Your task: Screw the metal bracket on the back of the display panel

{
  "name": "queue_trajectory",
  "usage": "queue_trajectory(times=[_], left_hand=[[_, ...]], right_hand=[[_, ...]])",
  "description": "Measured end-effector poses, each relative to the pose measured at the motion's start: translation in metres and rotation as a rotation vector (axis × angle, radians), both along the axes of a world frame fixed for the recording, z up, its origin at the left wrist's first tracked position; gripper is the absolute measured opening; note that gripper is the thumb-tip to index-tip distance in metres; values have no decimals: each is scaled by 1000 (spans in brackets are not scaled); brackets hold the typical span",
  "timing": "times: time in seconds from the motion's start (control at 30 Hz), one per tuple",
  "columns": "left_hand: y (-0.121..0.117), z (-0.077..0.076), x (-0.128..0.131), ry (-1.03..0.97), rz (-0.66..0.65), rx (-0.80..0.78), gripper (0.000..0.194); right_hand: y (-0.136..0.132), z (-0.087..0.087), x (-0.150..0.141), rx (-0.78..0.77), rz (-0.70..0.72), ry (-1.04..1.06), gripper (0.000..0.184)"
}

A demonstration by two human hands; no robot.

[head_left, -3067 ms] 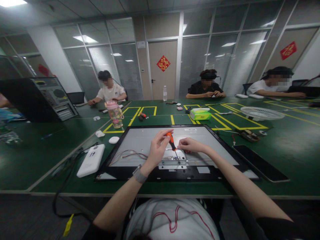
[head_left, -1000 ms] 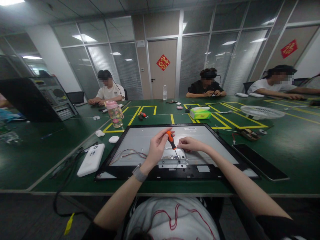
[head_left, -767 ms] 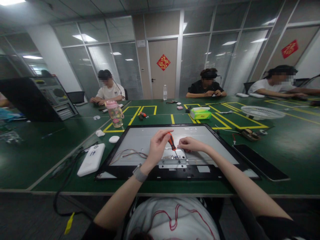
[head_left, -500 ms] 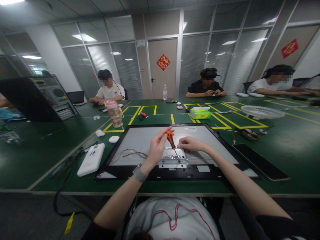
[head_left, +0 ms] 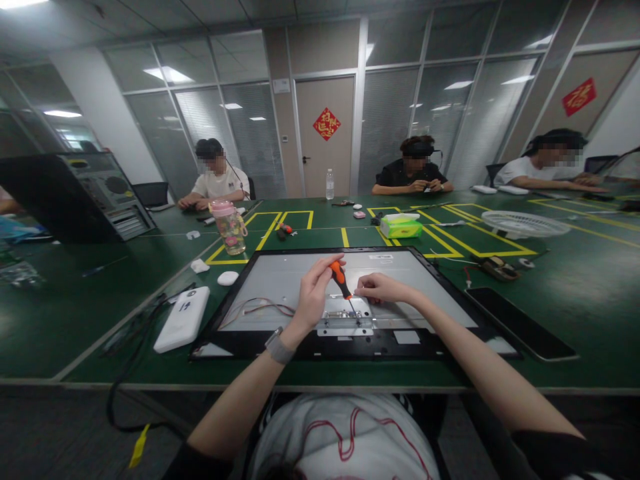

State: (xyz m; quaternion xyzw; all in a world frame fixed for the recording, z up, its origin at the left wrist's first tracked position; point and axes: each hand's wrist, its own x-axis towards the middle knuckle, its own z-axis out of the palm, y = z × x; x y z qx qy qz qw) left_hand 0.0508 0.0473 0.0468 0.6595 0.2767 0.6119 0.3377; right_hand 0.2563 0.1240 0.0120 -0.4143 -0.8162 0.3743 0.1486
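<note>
My left hand grips an orange and black screwdriver by its handle, fingers stretched along the top. The shaft slants down to the right, its tip at a small metal bracket with a board in it. The bracket sits near the front edge of a flat grey screen panel with a black frame, lying on the table. Just right of the screwdriver, my right hand hovers low over the panel with its fingers curled together; what they pinch, if anything, is too small to make out. Thin wires lie on the panel's left.
Left of the panel are a white power bank, a white round case and a pink-lided bottle. A black phone lies at the right. Behind stand a green tissue pack and a white fan grille. Several people sit across the table.
The screwdriver handle has turned slightly in my left hand. Both hands stay in nearly the same place, and the panel has not moved.
</note>
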Motion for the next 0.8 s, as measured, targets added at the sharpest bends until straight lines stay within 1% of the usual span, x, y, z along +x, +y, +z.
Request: queue_trajectory(times=[0.13,0.3,0.4,0.57,0.8], left_hand=[[0,-1,0,-5,2,14,29],[-1,2,1,64,73,82,21],[-2,3,2,67,92,97,19],[-4,6,2,51,80,55,26],[-3,4,1,59,46,46,24]], right_hand=[[1,-1,0,6,7,-5,42],[0,0,0,0,8,-5,43],[-1,1,0,9,9,-9,43],[-2,2,-1,7,-2,-15,43],[-4,5,-2,3,0,-10,42]])
